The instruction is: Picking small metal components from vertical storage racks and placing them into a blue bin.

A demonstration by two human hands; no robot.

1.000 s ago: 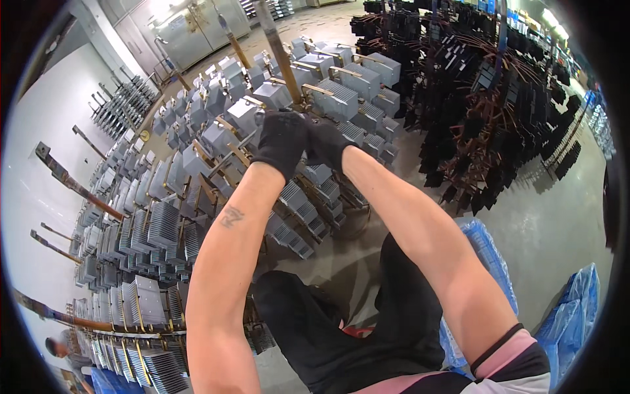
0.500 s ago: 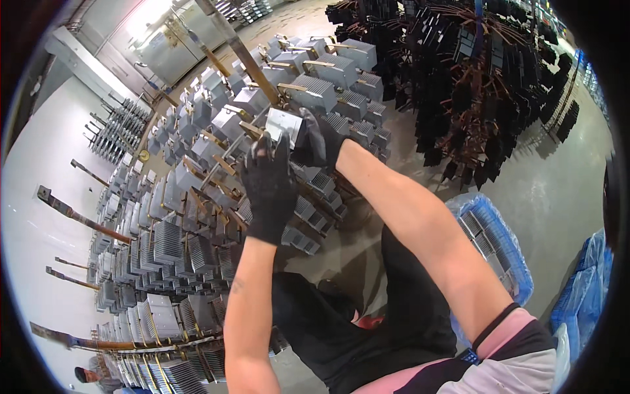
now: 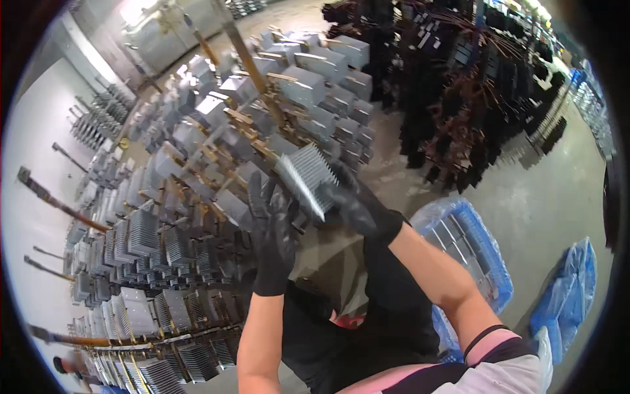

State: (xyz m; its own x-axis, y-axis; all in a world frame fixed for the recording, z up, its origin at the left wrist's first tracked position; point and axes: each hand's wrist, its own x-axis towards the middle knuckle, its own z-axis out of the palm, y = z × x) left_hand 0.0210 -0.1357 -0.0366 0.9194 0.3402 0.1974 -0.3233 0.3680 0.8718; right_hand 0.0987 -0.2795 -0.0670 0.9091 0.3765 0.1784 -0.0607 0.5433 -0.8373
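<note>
A silver metal heat sink (image 3: 306, 172) is tilted in front of me with its thin fins facing up. My right hand (image 3: 365, 207), in a black glove, grips its right side; some of the fingers are hidden behind it. My left hand (image 3: 272, 230), gloved the same way, is held just to the left with fingers stretched and apart. Nothing shows in that hand. Right behind the part stands a rack pole (image 3: 259, 82) hung with many similar grey heat sinks (image 3: 304, 85).
A blue crate (image 3: 495, 243) lined with clear plastic holds finned parts by my right forearm. Farther right lies a blue plastic-wrapped bundle (image 3: 566, 299). Black parts (image 3: 453, 85) hang on racks at the back right. More loaded racks (image 3: 138, 236) fill the left, and a person (image 3: 65, 365) is at lower left.
The heat sink has come away from beside the pole, nearer to me, and turned so its fins show. My left hand has let go and moved back toward me.
</note>
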